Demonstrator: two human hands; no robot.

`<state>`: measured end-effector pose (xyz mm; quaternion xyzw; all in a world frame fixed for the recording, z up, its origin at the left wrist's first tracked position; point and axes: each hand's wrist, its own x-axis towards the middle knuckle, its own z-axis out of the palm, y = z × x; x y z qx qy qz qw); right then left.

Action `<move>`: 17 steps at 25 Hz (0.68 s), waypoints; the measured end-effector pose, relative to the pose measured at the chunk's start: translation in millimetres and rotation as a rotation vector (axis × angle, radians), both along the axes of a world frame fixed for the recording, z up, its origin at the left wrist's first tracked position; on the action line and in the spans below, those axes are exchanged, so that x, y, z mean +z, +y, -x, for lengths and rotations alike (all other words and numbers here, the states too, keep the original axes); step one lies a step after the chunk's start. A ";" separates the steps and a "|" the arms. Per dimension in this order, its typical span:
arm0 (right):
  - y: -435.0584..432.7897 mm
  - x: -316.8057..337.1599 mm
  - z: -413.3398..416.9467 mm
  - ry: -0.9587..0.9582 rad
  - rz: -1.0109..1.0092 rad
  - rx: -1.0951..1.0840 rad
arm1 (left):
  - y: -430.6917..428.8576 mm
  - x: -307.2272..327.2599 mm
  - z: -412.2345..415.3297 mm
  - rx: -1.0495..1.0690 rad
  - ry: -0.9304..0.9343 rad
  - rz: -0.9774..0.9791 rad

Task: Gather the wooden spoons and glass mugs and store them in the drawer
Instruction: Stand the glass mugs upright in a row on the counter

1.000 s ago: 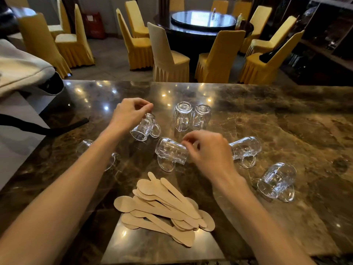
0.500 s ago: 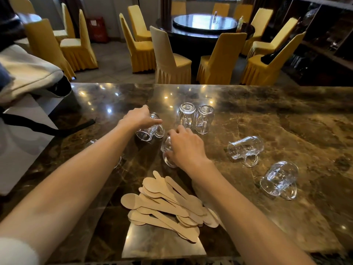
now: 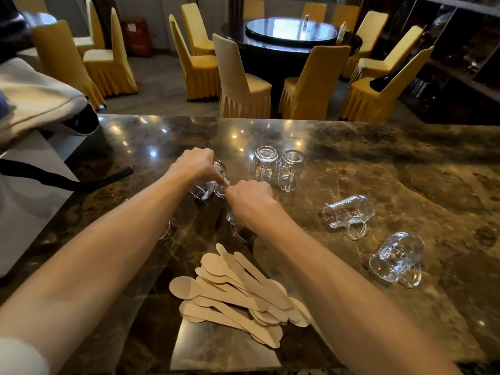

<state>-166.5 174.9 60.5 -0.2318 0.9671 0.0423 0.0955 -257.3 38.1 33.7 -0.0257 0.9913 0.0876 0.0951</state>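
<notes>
A clear glass mug is held tipped on its side by the left hand, its long axis running from 1 o'clock down to 7 o'clock, the open mouth turned toward 7 o'clock and the handle toward 3 o'clock; the fingers are curled over its upper end, so the mug lies just below and to 5 o'clock of the grip. The right hand is closed over a second glass mug, mostly hidden beneath the palm; only a rim and a round handle are seen at 6 o'clock of the hand, and its axis cannot be told. Two upside-down mugs stand side by side, touching, at 1 o'clock of the right hand, thick bases upward. A lying mug is set at 3 o'clock, mouth toward 9 o'clock, handle down on the marble counter; another mug lies at 4 o'clock, mouth toward 7 o'clock. The wooden spoons are heaped near 6 o'clock, pale and flat, mostly running from 10 to 4 o'clock.
</notes>
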 end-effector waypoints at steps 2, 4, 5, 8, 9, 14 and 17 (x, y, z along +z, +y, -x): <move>3.3 1.0 -1.2 0.005 -0.002 0.029 | -4.1 0.2 -1.0 -0.015 0.007 0.005; 8.1 -0.3 -2.3 0.002 0.003 0.045 | -8.7 0.0 -2.7 -0.028 0.014 -0.001; 10.6 -1.6 -3.0 0.006 0.009 0.051 | -10.7 0.0 -3.8 -0.032 0.022 -0.011; 18.1 -7.1 -4.1 0.030 0.054 0.050 | -16.0 1.1 -7.9 -0.041 0.050 -0.050; 21.2 -8.1 -3.2 0.033 0.081 0.042 | -17.4 1.8 -9.3 -0.052 0.059 -0.065; 47.6 0.7 3.1 -0.025 0.284 -0.022 | -25.9 10.3 -16.0 -0.094 0.108 -0.255; 68.7 15.3 2.0 -0.038 0.557 -0.074 | -27.5 17.3 -16.4 -0.118 0.159 -0.367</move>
